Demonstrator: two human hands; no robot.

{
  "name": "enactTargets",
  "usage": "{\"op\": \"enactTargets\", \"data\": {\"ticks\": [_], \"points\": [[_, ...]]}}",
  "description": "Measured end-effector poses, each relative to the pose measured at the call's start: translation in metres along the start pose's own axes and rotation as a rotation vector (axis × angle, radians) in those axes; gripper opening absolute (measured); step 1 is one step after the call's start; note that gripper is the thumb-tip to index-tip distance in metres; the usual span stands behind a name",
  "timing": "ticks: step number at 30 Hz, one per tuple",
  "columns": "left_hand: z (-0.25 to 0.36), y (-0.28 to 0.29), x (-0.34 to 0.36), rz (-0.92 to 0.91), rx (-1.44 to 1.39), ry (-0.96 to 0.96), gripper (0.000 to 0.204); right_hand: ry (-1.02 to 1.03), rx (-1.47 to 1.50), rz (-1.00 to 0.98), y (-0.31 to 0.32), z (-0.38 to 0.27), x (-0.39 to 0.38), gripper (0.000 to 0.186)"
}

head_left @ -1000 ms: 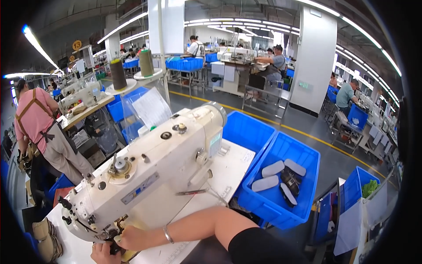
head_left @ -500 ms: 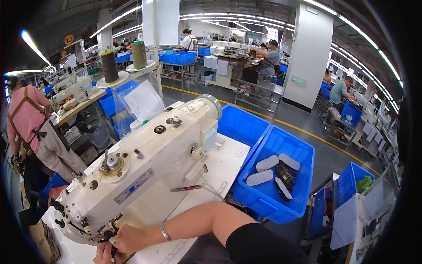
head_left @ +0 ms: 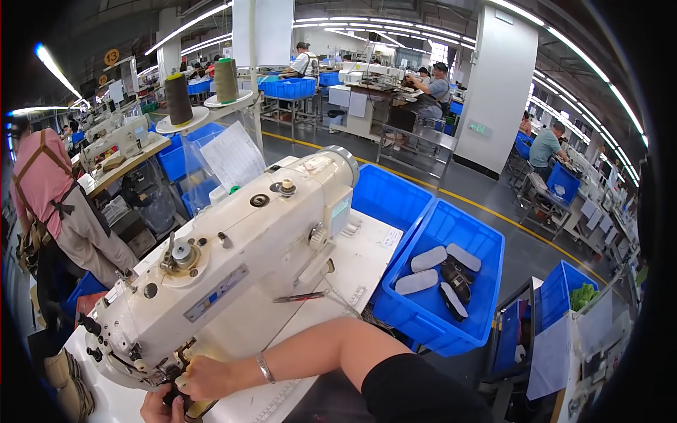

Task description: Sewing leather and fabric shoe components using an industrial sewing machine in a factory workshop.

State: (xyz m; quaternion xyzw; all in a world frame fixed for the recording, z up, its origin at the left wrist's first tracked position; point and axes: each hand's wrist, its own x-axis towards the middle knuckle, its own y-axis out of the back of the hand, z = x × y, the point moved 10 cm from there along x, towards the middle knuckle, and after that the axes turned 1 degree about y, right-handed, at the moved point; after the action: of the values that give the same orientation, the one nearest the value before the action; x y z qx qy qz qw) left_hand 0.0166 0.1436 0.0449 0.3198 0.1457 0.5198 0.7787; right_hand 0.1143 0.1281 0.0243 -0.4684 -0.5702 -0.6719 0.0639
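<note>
Sewing machine (head_left: 247, 243) up front, right hand (head_left: 206, 378) curled close beneath its head. Left hand (head_left: 159, 407) is at some dark piece (head_left: 173, 397), can't tell what either's actually gripping.

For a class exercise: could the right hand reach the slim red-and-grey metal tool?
Likely yes: the tool lies uncovered, though the right hand is busy at the cream sewing machine.

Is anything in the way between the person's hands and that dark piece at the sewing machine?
Nothing I can see: the left hand and right hand are right at the dark piece, beside the sewing machine.
</note>
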Motion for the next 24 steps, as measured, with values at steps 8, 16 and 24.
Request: {"op": "enactTargets", "data": {"ticks": [8, 16, 24], "points": [[0.031, -0.013, 0.005, 0.142, 0.396, -0.291, 0.025, -0.007, 0.035, 0.069, 0.012, 0.007, -0.003, 0.017], [0.053, -0.024, -0.003, 0.193, 0.738, -0.481, 0.026, 0.020, 0.056, -0.053, -0.001, 0.005, -0.007, 0.017], [0.008, -0.018, 0.017, -0.031, 0.145, -0.298, 0.035, 0.074, 0.130, -0.127, -0.004, -0.003, -0.006, 0.018]]}}
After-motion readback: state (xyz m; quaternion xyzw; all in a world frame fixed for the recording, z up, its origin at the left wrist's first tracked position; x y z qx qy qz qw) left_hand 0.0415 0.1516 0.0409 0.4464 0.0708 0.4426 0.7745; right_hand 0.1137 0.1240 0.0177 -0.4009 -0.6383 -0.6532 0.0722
